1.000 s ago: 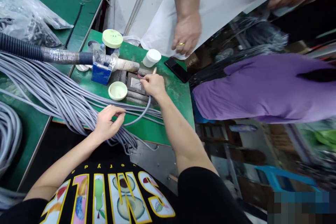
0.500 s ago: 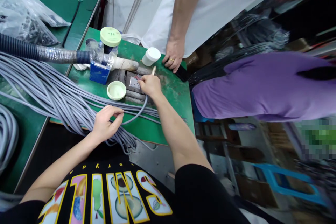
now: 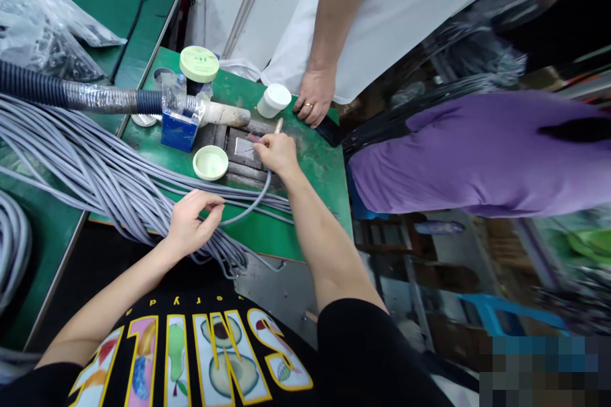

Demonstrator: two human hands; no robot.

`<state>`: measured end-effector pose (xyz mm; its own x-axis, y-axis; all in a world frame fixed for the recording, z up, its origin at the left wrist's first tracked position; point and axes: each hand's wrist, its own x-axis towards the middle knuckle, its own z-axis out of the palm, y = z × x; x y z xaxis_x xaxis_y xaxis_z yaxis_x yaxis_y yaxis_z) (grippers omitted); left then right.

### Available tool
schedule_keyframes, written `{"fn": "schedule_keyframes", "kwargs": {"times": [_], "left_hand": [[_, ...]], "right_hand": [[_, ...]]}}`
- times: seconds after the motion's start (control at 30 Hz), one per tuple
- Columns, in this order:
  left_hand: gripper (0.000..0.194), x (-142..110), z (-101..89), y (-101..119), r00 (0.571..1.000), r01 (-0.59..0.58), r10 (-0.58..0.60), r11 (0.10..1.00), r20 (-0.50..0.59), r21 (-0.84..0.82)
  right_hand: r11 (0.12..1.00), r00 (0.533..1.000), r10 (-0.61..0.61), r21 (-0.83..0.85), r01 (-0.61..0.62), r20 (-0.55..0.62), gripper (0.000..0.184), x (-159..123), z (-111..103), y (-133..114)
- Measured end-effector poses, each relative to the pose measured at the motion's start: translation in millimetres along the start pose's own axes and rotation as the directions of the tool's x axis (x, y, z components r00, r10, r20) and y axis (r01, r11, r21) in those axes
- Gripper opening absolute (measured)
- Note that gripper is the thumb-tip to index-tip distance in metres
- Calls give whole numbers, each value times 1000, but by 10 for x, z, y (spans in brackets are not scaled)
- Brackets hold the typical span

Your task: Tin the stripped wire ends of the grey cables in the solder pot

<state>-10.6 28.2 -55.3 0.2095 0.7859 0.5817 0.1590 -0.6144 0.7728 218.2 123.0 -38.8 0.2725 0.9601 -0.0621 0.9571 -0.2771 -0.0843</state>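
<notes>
My right hand (image 3: 278,154) is closed in a pinch on the stripped end of a grey cable (image 3: 265,189). Thin wires, some reddish, poke out from its fingertips over a shiny silver square (image 3: 245,148) set in a dark block, which looks like a solder pot. The cable curves down from this hand toward my left hand (image 3: 195,222). Loosely curled, the left hand has its thumb and forefinger slightly apart, with nothing visible between them. It hovers by or rests on a bundle of grey cables (image 3: 109,175); contact is unclear. A pale green dish (image 3: 210,163) lies between both hands.
A ribbed hose (image 3: 100,96) leads over a blue box (image 3: 179,130) to a pale pipe. Behind stand a green-lidded jar (image 3: 199,65) and a white tub (image 3: 273,100). At the right, a co-worker's hand (image 3: 315,94) rests on a black phone (image 3: 329,133).
The co-worker's hand has come down onto the phone. My right hand keeps its pinch on the cable with only small shifts. My left hand has stayed about where it was.
</notes>
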Motion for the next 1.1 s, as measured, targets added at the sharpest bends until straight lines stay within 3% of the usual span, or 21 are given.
{"fn": "schedule_keyframes", "kwargs": {"times": [0.3,0.43,0.5,0.6,0.67,0.77,0.83,0.93,1.03,1.1], "left_hand": [[10,2,-5,6,1000,-1,1,1000,11,1],[10,5,-4,6,1000,-12,12,1000,11,13],[9,2,-7,1,1000,-8,8,1000,10,9],[9,-2,-15,-11,1000,25,-25,999,8,-20],[9,7,-13,-17,997,83,-83,994,8,-71],[5,52,40,-4,970,239,-240,947,20,-214],[9,99,125,22,926,371,-367,854,85,-364],[28,164,302,69,860,495,-451,621,239,-608],[35,198,446,100,859,470,-435,461,271,-752],[29,206,484,115,884,420,-404,463,236,-780]], "right_hand": [[1000,1000,10,3,-11,18,26,17,76,-57],[976,999,34,216,-27,-30,19,-3,50,-10],[878,998,55,476,-37,-22,21,-77,-10,22],[548,999,35,836,-40,24,28,-292,-152,36],[344,999,1,938,-40,42,32,-485,-256,8],[146,996,-30,986,-80,85,36,-784,-380,-77],[51,991,-55,992,-115,118,37,-957,-424,-134],[-52,984,-114,988,-146,139,38,-1159,-436,-190],[-119,973,-180,979,-165,143,40,-1289,-404,-220],[-143,965,-216,973,-181,148,43,-1342,-376,-240]]}}
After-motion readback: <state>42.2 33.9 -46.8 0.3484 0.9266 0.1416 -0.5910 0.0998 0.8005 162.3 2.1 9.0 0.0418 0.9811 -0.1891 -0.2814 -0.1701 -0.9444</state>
